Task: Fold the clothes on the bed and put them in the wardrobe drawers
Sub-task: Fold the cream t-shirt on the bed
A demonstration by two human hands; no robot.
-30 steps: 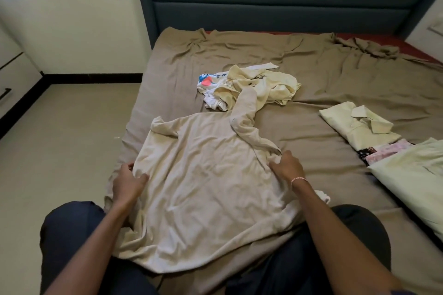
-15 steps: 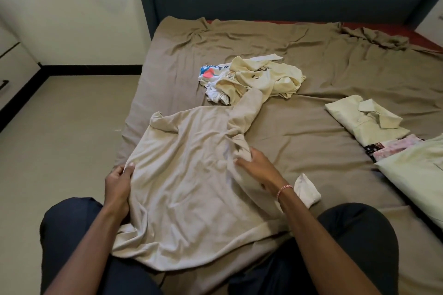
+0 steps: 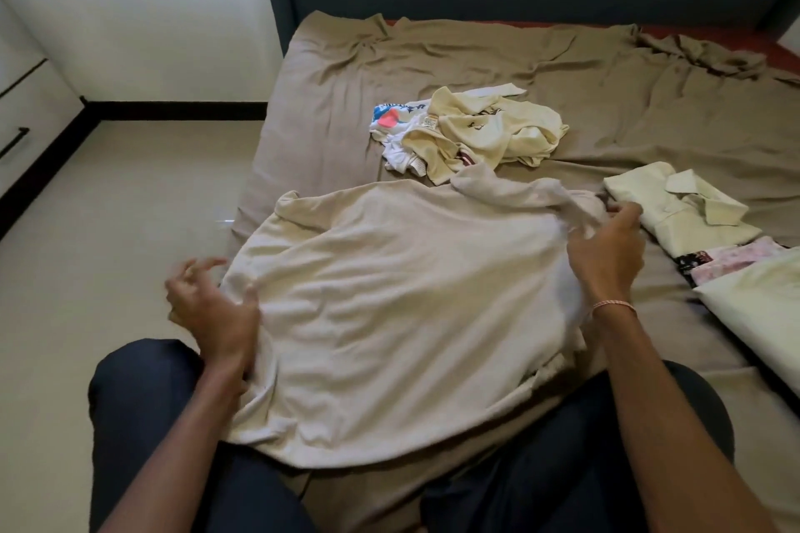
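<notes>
The cream shirt (image 3: pixel 389 307) lies spread on the bed (image 3: pixel 433 56) between the hands, and it looks soft, light and floppy, likely best taken at a seam or sleeve — the right hand (image 3: pixel 606 251) pinches its bunched sleeve, while the left hand (image 3: pixel 212 307) sits loose-fingered at its edge, gripping nothing.

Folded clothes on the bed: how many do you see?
3: a pale yellow collared shirt beyond the right hand, a pink floral piece next to it, and a pale green garment at the right edge. More may lie out of frame.
</notes>
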